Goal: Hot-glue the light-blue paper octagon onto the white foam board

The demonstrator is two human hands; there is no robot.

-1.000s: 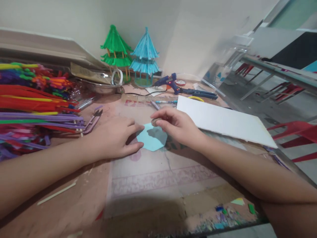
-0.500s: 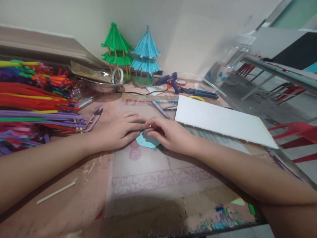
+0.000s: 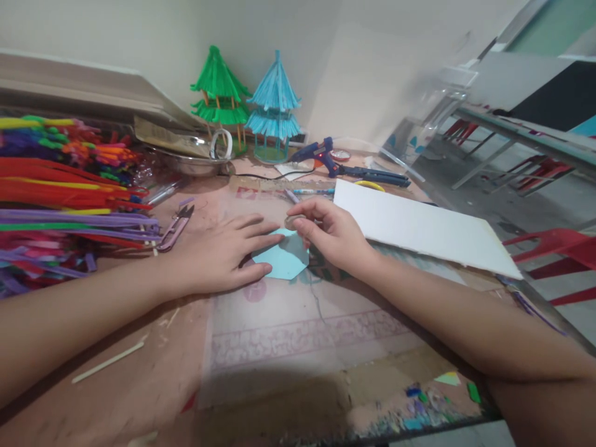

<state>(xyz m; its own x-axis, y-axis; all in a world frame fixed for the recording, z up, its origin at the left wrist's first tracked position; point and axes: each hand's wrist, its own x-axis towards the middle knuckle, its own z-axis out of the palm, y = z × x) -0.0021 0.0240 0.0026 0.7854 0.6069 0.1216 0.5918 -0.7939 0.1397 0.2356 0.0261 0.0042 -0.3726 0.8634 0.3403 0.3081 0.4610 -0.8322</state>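
Observation:
A light blue many-sided piece of card (image 3: 282, 259) lies flat on the printed sheet in front of me. My left hand (image 3: 228, 251) is spread flat at its left, fingertips resting on the card's edge. Over the card's far right part, my right hand (image 3: 333, 233) pinches a small greyish disc (image 3: 292, 222) between thumb and fingers. The disc looks coin-like, but its exact kind is not clear. My right hand casts a shadow on the card.
Bundles of coloured pipe cleaners (image 3: 60, 186) and pink thread snips (image 3: 176, 228) lie left. Behind stand a green pagoda model (image 3: 218, 87), a blue one (image 3: 274, 93), a metal bowl (image 3: 190, 162) and a glue gun (image 3: 321, 154). A white board (image 3: 419, 230) lies right.
My right hand has lifted and moved slightly away and right with the disc. My left fingers have spread apart, and more of the blue card shows.

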